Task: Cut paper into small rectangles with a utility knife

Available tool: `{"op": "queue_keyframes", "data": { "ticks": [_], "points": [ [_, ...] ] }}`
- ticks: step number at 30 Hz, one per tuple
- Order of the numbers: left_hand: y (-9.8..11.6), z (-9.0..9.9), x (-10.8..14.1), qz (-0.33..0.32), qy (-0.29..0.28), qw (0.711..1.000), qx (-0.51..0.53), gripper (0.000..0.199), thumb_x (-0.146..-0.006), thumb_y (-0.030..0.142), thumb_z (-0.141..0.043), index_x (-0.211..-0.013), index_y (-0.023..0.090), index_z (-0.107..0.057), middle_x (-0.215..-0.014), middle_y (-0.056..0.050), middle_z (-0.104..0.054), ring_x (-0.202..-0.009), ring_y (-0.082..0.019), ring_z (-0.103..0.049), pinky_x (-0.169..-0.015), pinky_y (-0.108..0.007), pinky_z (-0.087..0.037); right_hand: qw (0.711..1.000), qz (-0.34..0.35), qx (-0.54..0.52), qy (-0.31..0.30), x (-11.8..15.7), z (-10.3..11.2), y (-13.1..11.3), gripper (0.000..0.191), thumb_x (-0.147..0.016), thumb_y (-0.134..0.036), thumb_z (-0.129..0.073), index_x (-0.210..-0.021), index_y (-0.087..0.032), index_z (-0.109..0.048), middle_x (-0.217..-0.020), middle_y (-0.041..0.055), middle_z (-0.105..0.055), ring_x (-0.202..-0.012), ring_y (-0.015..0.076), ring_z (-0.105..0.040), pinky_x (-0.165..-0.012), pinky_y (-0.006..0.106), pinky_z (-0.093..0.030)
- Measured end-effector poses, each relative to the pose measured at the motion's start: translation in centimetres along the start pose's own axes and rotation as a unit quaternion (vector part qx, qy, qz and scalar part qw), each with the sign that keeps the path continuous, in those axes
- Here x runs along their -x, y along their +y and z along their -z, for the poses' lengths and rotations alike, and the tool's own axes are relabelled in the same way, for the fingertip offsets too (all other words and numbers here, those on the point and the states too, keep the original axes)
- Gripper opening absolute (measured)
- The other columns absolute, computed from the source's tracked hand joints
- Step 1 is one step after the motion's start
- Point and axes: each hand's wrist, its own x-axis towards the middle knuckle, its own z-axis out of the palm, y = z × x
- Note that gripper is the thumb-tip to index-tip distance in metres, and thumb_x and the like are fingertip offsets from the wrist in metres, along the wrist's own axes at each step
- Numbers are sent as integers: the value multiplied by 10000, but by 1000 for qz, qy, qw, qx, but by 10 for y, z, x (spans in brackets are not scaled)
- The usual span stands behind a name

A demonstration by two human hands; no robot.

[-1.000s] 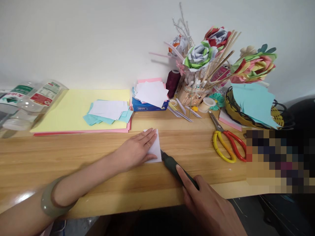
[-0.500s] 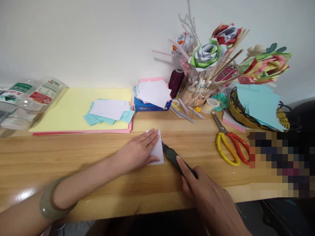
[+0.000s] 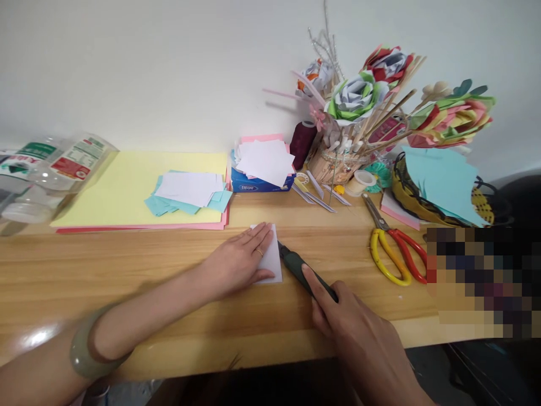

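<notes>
My left hand (image 3: 240, 256) lies flat over a small white piece of paper (image 3: 271, 265) on the wooden table, its fingers stretched out and pressing the sheet down. Only the paper's right part shows; the hand covers the rest. In my right hand (image 3: 346, 316) is a dark green utility knife (image 3: 302, 270), gripped with the index finger laid along its top. The knife's tip is at the paper's right edge; whether the blade touches the sheet I cannot tell.
Scissors (image 3: 399, 254) with yellow and red handles lie to the right. Behind are yellow sheets (image 3: 101, 186) topped with cut papers (image 3: 188, 189), a blue box (image 3: 262, 185), a holder (image 3: 332, 164) with paper flowers, and a yellow basket (image 3: 486, 204). Plastic bottles (image 3: 63, 166) lie far left.
Both hands, the paper and the knife stay nearly in place. The view has shifted very slightly.
</notes>
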Motion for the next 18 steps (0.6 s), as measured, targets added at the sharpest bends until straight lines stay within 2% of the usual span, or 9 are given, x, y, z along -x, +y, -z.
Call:
{"op": "queue_keyframes", "data": {
  "ticks": [7, 15, 18],
  "points": [
    [0, 2, -2, 5, -23, 1000, 0, 755, -888, 552, -434, -1351, -38, -347, -1438, -228, -281, -1340, -297, -292, -1072, -379, -329, 1000, -23, 1, -4, 2, 0, -6, 424, -881, -154, -281, -1247, -223, -484, -610, -36, -452, -405, 103, -495, -380, 266, -176],
    [0, -1, 0, 12, -9, 1000, 23, 744, -894, 555, -421, -1360, -19, -340, -1449, -214, -279, -1355, -275, -269, -1099, -354, -278, 999, -39, -12, -31, 11, -4, -8, 456, -883, -212, -299, -1330, -253, -379, -653, -32, -461, -422, 105, -492, -379, 267, -178],
    [0, -1, 0, 11, -8, 1000, 27, 737, -899, 552, -413, -1364, -15, -336, -1450, -213, -281, -1359, -269, -261, -1102, -351, -269, 998, -47, -2, -35, 8, -5, -9, 473, -859, -205, -342, -1326, -268, -389, -648, -33, -466, -413, 111, -484, -375, 268, -169]
  ]
}}
